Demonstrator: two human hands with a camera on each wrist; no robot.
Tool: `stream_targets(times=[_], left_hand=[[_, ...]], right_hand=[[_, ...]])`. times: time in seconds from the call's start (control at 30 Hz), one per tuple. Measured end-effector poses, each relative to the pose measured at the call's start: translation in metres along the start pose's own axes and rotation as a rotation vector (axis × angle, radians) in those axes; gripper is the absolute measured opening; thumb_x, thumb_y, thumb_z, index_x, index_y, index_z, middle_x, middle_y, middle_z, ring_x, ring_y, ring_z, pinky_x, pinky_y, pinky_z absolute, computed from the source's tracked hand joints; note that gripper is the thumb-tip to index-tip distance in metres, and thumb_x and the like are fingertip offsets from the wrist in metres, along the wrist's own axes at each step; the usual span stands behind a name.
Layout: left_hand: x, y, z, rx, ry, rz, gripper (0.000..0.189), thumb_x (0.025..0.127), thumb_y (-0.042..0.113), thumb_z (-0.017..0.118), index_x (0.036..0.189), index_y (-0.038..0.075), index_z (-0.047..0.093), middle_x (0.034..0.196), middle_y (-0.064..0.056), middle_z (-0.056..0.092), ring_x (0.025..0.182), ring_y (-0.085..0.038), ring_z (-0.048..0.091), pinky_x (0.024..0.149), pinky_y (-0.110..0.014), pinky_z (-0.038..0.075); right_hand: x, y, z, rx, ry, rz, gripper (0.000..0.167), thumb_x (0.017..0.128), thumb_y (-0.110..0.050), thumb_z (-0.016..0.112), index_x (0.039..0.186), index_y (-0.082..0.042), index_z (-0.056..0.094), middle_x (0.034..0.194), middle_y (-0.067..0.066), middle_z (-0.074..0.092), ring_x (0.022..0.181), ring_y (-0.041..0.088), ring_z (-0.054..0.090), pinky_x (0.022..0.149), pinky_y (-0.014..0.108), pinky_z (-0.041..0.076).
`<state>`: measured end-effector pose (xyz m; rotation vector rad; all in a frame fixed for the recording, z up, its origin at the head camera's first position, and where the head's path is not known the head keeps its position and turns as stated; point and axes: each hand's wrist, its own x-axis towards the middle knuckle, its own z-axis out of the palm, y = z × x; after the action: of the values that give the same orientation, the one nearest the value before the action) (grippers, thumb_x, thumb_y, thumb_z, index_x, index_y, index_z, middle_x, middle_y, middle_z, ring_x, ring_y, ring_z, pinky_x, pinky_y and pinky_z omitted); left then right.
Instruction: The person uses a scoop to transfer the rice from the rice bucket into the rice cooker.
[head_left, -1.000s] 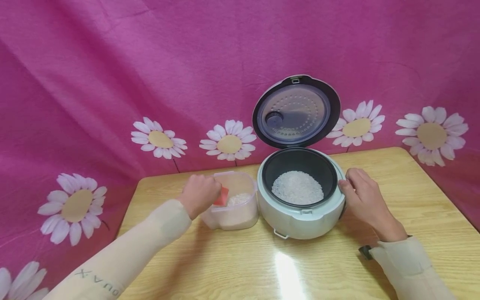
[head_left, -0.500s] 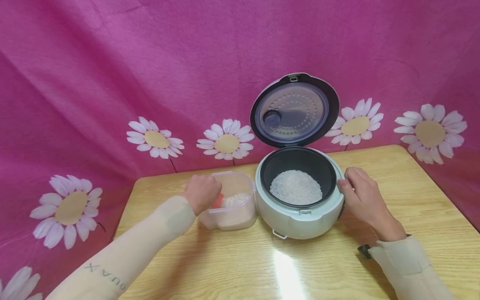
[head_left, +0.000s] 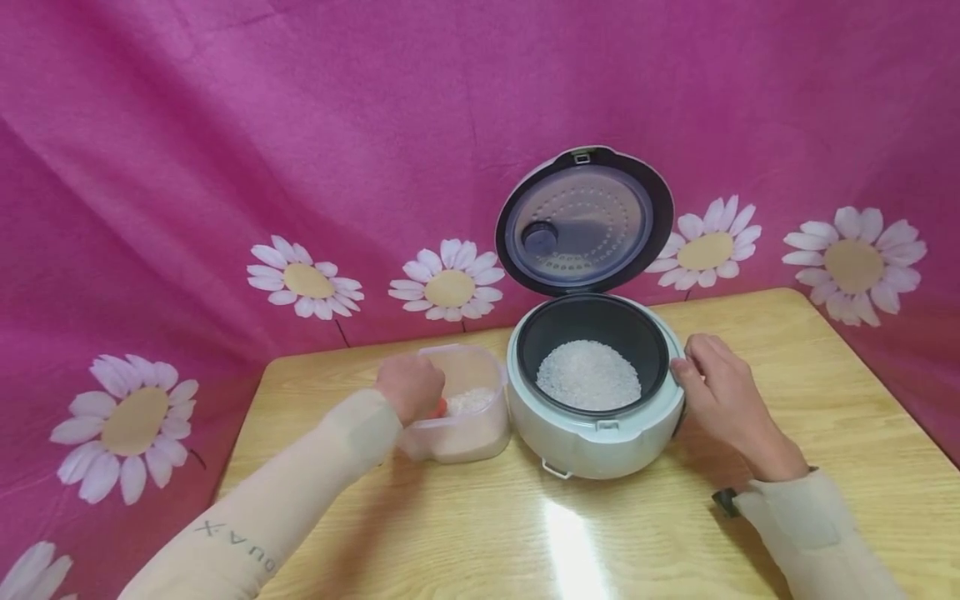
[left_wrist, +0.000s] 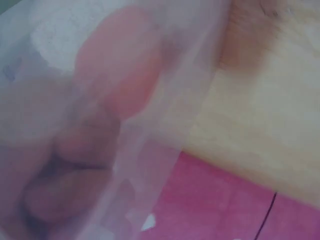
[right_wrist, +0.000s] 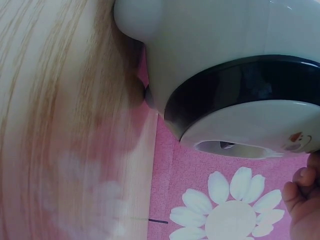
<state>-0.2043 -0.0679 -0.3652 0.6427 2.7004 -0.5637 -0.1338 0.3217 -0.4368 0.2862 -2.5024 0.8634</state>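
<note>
My left hand (head_left: 411, 388) is down inside the clear plastic container (head_left: 465, 446) of rice, gripping a red scoop (head_left: 439, 408). Most of the scoop is hidden by the hand in the head view. Blurred in the left wrist view, the scoop (left_wrist: 120, 60) shows its rounded red body through the container's cloudy wall, above curled fingers (left_wrist: 70, 195). White rice (head_left: 588, 375) lies in the dark pot of the rice cooker (head_left: 600, 446), whose lid (head_left: 585, 225) stands up. On the cooker's right side my right hand (head_left: 723, 392) holds on, thumb at the rim and fingers curled.
The container stands against the cooker's left side on a wooden table (head_left: 480, 533). Behind the table hangs a pink cloth (head_left: 375, 150) printed with daisies. A white wire loop (head_left: 557, 469) sticks out at the cooker's front.
My left hand has moved slightly right and lower into the container, and less of the red scoop shows. The right hand keeps its hold on the cooker. The head view has shifted a little.
</note>
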Motion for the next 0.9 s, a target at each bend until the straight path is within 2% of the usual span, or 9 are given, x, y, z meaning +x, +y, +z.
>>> stream_targets(times=[0.33, 0.57, 0.9], left_hand=[[0.001, 0.0008, 0.0023, -0.063, -0.002, -0.036, 0.031, 0.094, 0.036, 0.069, 0.077, 0.011, 0.067, 0.074, -0.002, 0.061, 0.069, -0.02, 0.055, 0.065, -0.04, 0.055], [0.0029, 0.0038, 0.0021, -0.11, -0.022, -0.078, 0.027, 0.095, 0.037, 0.068, 0.081, 0.014, 0.071, 0.072, -0.002, 0.059, 0.07, -0.021, 0.055, 0.064, -0.039, 0.05], [0.0046, 0.0065, -0.002, -0.175, -0.032, -0.105, 0.025, 0.095, 0.035, 0.066, 0.079, 0.016, 0.067, 0.075, -0.002, 0.061, 0.071, -0.022, 0.058, 0.064, -0.045, 0.054]], right_hand=[[0.001, 0.0004, 0.0001, 0.004, 0.013, -0.012, 0.015, 0.099, -0.009, 0.052, 0.084, -0.01, 0.048, 0.081, 0.001, 0.044, 0.082, 0.005, 0.037, 0.067, 0.019, 0.032], [0.0008, 0.0001, 0.0008, 0.003, 0.019, -0.011, 0.016, 0.099, -0.01, 0.051, 0.084, -0.011, 0.047, 0.08, 0.001, 0.043, 0.081, 0.006, 0.037, 0.066, 0.019, 0.031], [0.0008, 0.0006, 0.0007, 0.007, 0.012, -0.01, 0.015, 0.099, -0.011, 0.051, 0.085, -0.011, 0.048, 0.081, 0.001, 0.043, 0.081, 0.003, 0.036, 0.067, 0.02, 0.032]])
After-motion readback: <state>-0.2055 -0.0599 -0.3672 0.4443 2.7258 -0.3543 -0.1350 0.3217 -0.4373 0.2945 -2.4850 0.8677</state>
